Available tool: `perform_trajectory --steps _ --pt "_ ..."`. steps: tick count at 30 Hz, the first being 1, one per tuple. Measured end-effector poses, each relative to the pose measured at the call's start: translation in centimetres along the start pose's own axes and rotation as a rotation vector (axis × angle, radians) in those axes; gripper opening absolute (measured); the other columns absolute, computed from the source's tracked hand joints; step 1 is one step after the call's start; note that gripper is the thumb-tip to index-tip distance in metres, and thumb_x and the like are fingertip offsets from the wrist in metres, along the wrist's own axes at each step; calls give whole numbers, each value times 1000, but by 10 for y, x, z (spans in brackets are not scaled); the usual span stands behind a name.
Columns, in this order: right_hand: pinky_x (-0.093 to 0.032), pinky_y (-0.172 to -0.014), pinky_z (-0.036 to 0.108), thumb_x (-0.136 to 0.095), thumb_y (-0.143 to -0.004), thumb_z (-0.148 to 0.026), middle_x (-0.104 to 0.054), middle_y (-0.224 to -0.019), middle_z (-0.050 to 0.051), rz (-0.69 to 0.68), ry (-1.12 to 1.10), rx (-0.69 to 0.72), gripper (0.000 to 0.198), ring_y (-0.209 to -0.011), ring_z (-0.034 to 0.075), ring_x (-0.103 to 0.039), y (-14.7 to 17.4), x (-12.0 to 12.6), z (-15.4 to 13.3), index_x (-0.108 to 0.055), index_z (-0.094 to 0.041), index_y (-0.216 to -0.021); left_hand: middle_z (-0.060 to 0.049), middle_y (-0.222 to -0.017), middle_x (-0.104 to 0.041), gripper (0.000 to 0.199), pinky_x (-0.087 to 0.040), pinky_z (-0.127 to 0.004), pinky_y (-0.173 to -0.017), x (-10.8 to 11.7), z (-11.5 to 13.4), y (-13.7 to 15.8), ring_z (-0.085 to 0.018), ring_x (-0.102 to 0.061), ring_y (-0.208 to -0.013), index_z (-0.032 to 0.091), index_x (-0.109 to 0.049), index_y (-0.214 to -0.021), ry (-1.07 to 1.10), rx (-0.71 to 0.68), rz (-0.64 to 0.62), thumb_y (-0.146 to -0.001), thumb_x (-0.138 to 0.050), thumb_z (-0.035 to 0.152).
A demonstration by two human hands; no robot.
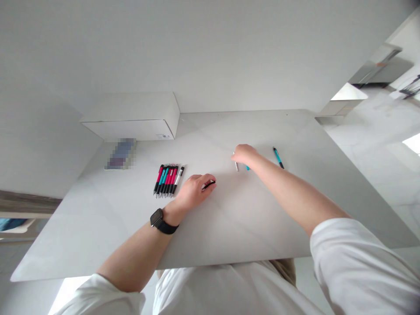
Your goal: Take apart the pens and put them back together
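Observation:
My left hand (194, 190), with a black watch (158, 218) at its wrist, rests on the white table with curled fingers. It is closed round a slim black pen (208, 185), most of which the hand hides. Just left of it lies a tidy row of several pens (167, 180) in red, teal and white, all with black grips. Farther to the right, my right hand (244, 154) pinches at a slim white pen-like stick (236, 165). Beneath that hand the end of a teal piece (248, 168) shows; the rest is covered. A teal pen (278, 156) lies right of it.
Against the wall at the back left stands a white box (131, 129). In front of it lies a flat blurred item (120, 154). The white table (229, 223) ends at a front edge by my body and a right edge above the tiled floor.

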State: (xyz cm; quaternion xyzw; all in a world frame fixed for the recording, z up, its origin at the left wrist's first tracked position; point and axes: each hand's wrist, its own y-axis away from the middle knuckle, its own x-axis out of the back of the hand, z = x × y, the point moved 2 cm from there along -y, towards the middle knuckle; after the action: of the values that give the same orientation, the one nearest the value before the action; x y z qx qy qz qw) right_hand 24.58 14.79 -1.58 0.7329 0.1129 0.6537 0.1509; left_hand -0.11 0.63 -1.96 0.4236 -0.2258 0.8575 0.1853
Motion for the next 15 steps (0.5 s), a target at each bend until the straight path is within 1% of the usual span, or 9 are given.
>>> perform_trajectory --steps 4,8,10,12,14,15 --pt "-55 -79 37 -76 -79 -29 -74 -110 23 2 28 -23 38 -101 34 -71 2 0 -5 -77 -14 -114 -4 -89 -75 17 -49 -33 -82 -2 -3 -1 -20 -69 -84 24 -70 -111 -60 -71 -18 -101 -61 35" --pt "-54 -80 37 -74 -82 -29 -73 -113 24 27 40 -20 38 -103 34 -70 10 5 -7 -77 -13 -116 -4 -97 -77 16 -49 -38 -91 -3 -5 -1 -23 -71 -93 25 -70 -112 -99 -126 -15 -101 -63 34" --pt "-53 -79 37 -71 -85 -31 -73 -112 23 62 33 -13 34 -102 34 -70 18 8 -6 -77 -13 -112 -5 -100 -78 16 -48 -39 -93 -2 -4 -1 -24 -71 -95 25 -71 -112 -120 -144 -17 -101 -63 34" --pt "-51 -77 35 -66 -89 -35 -74 -106 20 117 -17 28 27 -98 32 -70 30 9 -4 -78 -15 -104 -5 -99 -77 15 -48 -40 -93 0 -3 -1 -24 -70 -95 25 -71 -110 -145 -158 -21 -101 -62 34" --pt "-49 -74 32 -61 -93 -37 -75 -97 14 150 -143 121 24 -90 27 -69 49 5 -3 -77 -19 -95 -5 -98 -77 15 -48 -40 -92 3 -1 -1 -24 -69 -94 25 -72 -109 -172 -168 -12 -101 -62 33" --pt "-48 -70 30 -59 -95 -38 -75 -92 10 142 -240 178 24 -85 23 -68 60 0 -3 -76 -21 -92 -6 -98 -76 15 -47 -40 -91 5 1 -2 -24 -69 -94 25 -72 -108 -186 -172 -3 -102 -61 33"
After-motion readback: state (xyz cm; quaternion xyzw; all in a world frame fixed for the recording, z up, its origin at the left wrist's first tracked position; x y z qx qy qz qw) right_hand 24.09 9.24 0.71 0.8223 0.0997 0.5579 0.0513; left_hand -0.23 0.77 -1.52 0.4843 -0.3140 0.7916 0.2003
